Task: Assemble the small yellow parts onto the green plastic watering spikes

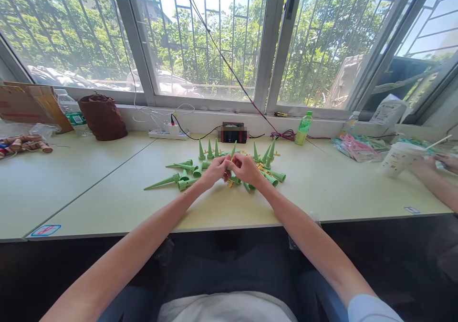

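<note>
My left hand (pixel 215 170) is closed around a green plant watering spike (pixel 234 149), whose pointed tip rises above my fingers. My right hand (pixel 246 168) pinches at the same spike from the other side; a trace of yellow shows between the fingertips, but most of the spike's base is hidden. Several more green spikes (pixel 162 181) lie on their sides left of my hands, and others (pixel 268 178) lie at the right. Behind them, some spikes (pixel 201 150) stand upright. Small yellow valves (pixel 263 169) lie among the spikes at the right.
On the pale table (pixel 118 202), a phone-like device (pixel 234 134), a power strip (pixel 168 134) and a green bottle (pixel 304 128) stand along the window. A brown bag (pixel 102 117) is at the left. At the right are a white cup (pixel 399 160) and another person's hand (pixel 425 165).
</note>
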Tool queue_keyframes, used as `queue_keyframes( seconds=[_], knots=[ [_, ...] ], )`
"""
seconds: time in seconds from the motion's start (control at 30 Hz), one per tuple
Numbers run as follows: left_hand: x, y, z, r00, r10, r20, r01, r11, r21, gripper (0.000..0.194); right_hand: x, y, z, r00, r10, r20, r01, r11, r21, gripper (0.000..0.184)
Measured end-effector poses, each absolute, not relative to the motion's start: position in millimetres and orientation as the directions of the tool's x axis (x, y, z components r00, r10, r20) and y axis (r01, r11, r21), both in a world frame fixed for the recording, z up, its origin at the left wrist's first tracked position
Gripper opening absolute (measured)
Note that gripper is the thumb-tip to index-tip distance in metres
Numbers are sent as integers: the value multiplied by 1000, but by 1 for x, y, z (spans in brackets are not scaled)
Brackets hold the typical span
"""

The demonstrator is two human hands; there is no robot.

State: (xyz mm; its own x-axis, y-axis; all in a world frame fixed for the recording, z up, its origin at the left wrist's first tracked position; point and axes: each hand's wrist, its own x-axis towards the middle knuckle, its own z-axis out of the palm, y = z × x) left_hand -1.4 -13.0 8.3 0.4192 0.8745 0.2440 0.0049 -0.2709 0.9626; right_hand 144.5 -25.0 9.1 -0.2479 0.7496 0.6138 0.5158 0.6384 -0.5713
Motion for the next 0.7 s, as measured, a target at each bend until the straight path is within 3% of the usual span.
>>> queue_keyframes(
  seconds=[0.7],
  knots=[
    [-3, -8, 4, 411, 878, 244, 63, -295, 953, 43, 145, -22, 6, -267, 758, 595, 537, 630, -561, 41]
  ],
)
